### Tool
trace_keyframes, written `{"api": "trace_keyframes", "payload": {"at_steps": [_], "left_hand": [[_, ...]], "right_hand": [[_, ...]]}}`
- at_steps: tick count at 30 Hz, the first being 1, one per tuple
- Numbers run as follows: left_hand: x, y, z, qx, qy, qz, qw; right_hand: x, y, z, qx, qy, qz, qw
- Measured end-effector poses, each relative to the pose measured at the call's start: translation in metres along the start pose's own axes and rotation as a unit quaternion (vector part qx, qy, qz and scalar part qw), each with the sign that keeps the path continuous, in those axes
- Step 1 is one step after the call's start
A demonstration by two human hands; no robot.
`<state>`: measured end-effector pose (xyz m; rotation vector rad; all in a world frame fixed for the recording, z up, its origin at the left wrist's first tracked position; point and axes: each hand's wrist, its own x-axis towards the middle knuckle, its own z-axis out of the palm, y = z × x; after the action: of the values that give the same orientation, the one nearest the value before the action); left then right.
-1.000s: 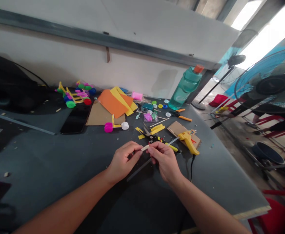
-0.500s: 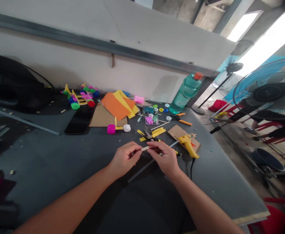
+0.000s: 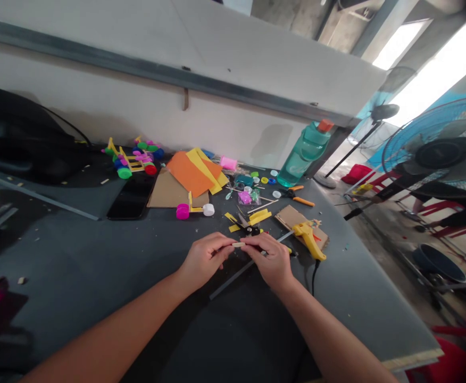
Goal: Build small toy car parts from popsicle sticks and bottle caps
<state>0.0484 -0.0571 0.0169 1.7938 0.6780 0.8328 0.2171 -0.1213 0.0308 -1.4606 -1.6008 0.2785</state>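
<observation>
Dark table (image 3: 77, 266): left hand (image 3: 204, 261) and right hand (image 3: 272, 261) pinch one pale stick (image 3: 238, 244), perhaps wooden. This looks like a positioning step, and the next move needs a steady grip. Glue gun (image 3: 308, 236) lies at two o'clock.

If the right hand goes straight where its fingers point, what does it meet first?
Probably the left hand: the right hand points at it across the pale stick both pinch.

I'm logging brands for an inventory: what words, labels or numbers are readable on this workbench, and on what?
None can be read. The teal bottle, yellow glue gun, black phone and the small stick pinched between the left hand and right hand show no legible writing.
</observation>
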Motion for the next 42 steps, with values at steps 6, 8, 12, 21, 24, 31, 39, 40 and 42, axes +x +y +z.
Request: {"api": "trace_keyframes", "payload": {"at_steps": [6, 8, 12, 21, 24, 31, 39, 40, 42], "left_hand": [[0.0004, -0.0032, 0.001, 0.01, 0.021, 0.027, 0.999], [0.0003, -0.0042, 0.001, 0.014, 0.026, 0.04, 0.999], [0.0, -0.0045, 0.0005, 0.032, 0.033, 0.064, 0.997], [0.0022, 0.0015, -0.0013, 0.095, 0.042, 0.103, 0.989], [0.0019, 0.0023, -0.0015, 0.104, 0.043, 0.11, 0.988], [0.0003, 0.0004, -0.002, 0.095, 0.036, 0.104, 0.989], [0.0007, -0.0016, -0.0007, 0.088, 0.049, 0.1, 0.99], [0.0009, -0.0026, -0.0004, 0.082, 0.056, 0.093, 0.991], [0.0012, -0.0043, -0.0004, 0.067, 0.069, 0.076, 0.992]], "right_hand": [[-0.0005, 0.0004, 0.0025, 0.015, 0.009, 0.016, 1.0], [-0.0005, 0.0008, 0.0034, 0.022, 0.013, 0.023, 0.999], [-0.0007, 0.0009, 0.0047, 0.035, 0.02, 0.037, 0.999], [-0.0006, -0.0004, 0.0037, 0.021, 0.027, 0.038, 0.999], [-0.0011, -0.0007, 0.0038, 0.016, 0.027, 0.035, 0.999], [-0.0011, -0.0015, 0.0031, 0.01, 0.022, 0.039, 0.999], [-0.003, 0.003, 0.0057, 0.045, 0.005, 0.074, 0.996], [-0.0036, 0.0045, 0.0067, 0.065, 0.004, 0.083, 0.994], [-0.0045, 0.0072, 0.0088, 0.112, 0.009, 0.098, 0.989]]}}
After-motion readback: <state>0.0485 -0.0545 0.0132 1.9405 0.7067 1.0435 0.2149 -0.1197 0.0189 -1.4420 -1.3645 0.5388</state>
